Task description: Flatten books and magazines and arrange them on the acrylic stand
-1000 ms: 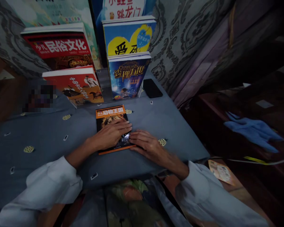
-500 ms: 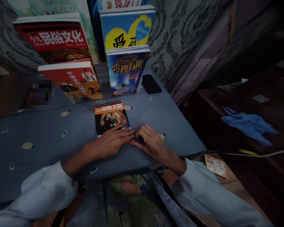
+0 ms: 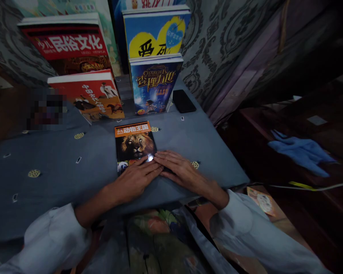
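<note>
A book with a lion on its cover (image 3: 135, 141) lies closed on the grey-blue table (image 3: 60, 190) in front of me. Stretched flat, my left hand (image 3: 138, 176) rests on its lower part and covers some of the cover pictures. My right hand (image 3: 178, 166) lies over the book's lower right edge, fingers extended, its fingertips meeting those of the left. Neither hand grips anything. A bright light reflection shows on the glossy cover beside the fingertips.
Behind the lion book stand an orange-red book (image 3: 88, 97), a red book (image 3: 71, 43), a blue book (image 3: 154, 87) and a yellow-and-blue book (image 3: 156, 36). A black phone (image 3: 184, 101) lies beside them. Right of the table are a blue cloth (image 3: 303, 150) and an orange booklet (image 3: 261, 201).
My right hand, curled at the book's right edge before, now lies extended over that edge. My left hand has slid slightly toward me, uncovering more of the cover.
</note>
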Demonstrator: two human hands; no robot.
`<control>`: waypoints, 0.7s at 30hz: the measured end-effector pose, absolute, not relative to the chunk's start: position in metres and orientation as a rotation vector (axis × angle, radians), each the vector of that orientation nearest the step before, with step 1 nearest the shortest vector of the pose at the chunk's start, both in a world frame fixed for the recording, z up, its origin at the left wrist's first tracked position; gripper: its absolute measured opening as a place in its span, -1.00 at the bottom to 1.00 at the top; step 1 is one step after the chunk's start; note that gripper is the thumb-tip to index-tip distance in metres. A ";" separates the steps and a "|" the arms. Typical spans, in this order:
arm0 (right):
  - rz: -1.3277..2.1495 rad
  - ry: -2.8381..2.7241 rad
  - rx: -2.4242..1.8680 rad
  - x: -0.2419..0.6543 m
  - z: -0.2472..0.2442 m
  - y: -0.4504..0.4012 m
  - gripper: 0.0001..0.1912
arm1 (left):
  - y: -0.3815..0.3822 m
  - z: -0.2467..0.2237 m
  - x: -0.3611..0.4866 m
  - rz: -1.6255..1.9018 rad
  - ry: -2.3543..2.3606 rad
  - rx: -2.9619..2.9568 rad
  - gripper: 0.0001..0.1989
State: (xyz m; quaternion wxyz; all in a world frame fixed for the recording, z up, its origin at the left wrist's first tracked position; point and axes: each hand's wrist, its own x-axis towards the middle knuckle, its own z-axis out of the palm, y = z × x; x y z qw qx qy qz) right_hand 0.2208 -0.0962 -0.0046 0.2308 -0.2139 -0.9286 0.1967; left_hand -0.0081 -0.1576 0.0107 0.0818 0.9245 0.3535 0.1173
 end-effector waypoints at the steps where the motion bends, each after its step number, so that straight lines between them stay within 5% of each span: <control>1: 0.550 -2.555 -0.578 0.222 -0.005 -0.096 -0.49 | -0.160 0.010 -0.008 0.344 1.074 2.767 -0.42; 21: 0.527 -2.599 -0.536 0.224 0.000 -0.098 -0.53 | -0.226 0.012 -0.057 0.342 1.370 2.761 -0.22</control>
